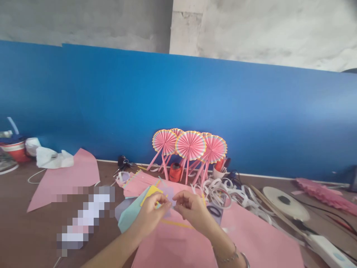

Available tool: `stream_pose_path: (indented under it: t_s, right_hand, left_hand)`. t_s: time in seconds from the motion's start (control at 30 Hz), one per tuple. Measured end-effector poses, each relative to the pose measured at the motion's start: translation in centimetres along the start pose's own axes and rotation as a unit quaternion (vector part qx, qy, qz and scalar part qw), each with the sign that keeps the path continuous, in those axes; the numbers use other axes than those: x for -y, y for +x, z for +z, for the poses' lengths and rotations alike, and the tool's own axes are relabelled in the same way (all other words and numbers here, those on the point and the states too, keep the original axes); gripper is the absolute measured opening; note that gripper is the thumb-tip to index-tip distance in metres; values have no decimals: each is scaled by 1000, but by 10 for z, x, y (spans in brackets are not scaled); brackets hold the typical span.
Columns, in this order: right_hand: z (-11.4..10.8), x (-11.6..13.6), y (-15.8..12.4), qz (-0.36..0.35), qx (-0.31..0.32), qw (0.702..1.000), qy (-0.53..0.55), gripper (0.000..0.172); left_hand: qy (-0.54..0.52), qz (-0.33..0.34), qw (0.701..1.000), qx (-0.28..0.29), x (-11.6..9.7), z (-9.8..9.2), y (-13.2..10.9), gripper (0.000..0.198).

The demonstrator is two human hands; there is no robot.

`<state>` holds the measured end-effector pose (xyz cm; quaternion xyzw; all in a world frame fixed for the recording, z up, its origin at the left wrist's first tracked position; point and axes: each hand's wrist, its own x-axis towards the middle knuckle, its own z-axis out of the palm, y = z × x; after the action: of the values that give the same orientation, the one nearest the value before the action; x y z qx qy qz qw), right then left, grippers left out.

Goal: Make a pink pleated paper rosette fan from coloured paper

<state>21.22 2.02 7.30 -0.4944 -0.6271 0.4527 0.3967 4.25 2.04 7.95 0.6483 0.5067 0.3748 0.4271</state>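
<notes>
Both hands pinching one little paper bit

Left hand (pixel 150 214) and right hand (pixel 192 209) grip a small lilac paper piece (pixel 169 194) between them, pink fans (pixel 189 146) standing beyond.

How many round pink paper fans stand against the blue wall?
4: the leftmost fan, a fan peeking behind it, the middle fan, the rightmost fan. They overlap, so another may be hidden.

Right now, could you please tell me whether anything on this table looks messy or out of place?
A tangle of curled white paper strips sprawls loose across the brown wooden table, just beyond the right hand; nothing looks damaged.
</notes>
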Motion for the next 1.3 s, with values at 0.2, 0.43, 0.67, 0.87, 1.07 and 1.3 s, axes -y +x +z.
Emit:
stream_pose_path:
  t_s: [0.2,0.43,0.67,0.87,1.07,1.3]
  right_hand:
    - [1,-19,0,58,26,998,-22,21]
    - [9,-41,-13,73,-2,993,-90,20]
    - [16,-85,-24,30,-48,971,-233,31]
    - [18,-90,-27,11,-54,961,-273,31]
    - [20,-79,-34,51,-83,942,-322,29]
    - [19,-77,-34,74,-82,932,-344,29]
  left_hand:
    - [105,28,991,-77,31,-23,2,23]
    - [134,20,986,-95,75,-33,-10,22]
    - [188,45,977,-88,90,-23,-19,20]
    - [233,46,969,-71,90,-20,-20,22]
    - [276,31,959,-49,95,-19,-20,20]
    - [318,16,947,-38,93,-17,-19,21]
